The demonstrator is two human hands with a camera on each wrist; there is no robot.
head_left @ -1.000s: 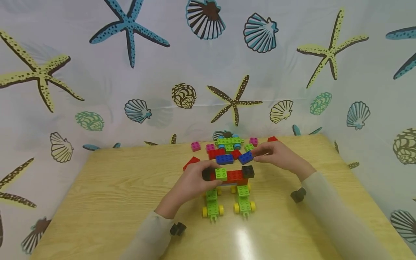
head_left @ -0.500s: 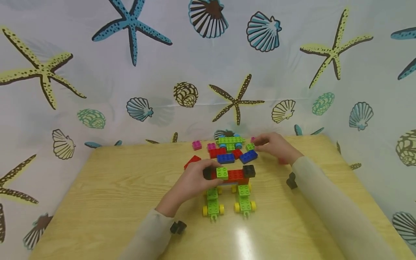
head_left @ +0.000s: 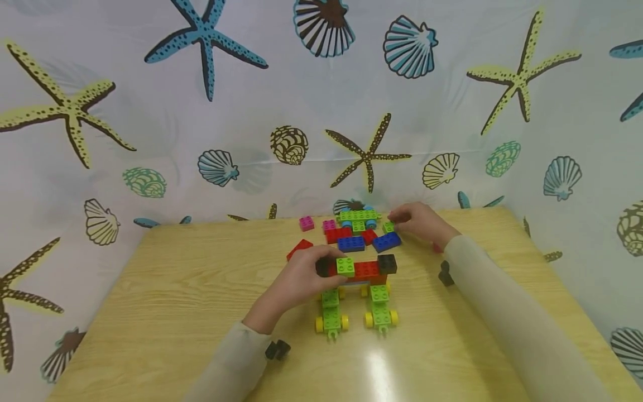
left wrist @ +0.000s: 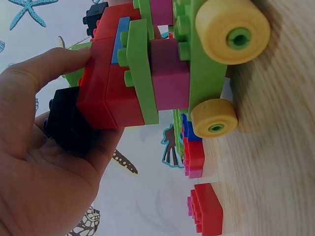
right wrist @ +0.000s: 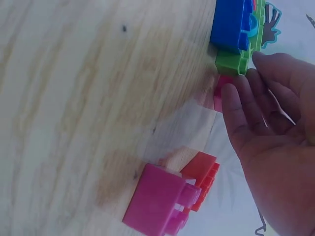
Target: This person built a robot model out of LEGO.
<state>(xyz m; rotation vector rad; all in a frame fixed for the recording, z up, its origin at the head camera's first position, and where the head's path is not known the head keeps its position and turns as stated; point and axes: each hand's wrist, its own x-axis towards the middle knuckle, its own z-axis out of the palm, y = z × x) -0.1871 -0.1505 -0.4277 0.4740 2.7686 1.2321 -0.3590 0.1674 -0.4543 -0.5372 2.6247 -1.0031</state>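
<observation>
The left hand (head_left: 297, 278) grips the build (head_left: 365, 271) by its left end, probably steadying it well short of the tabletop's (head_left: 201, 279) far edge. Near that edge, the right hand (head_left: 421, 223), thumb and fingers parted, is at a green brick (right wrist: 229, 63); contact is unclear.
</observation>
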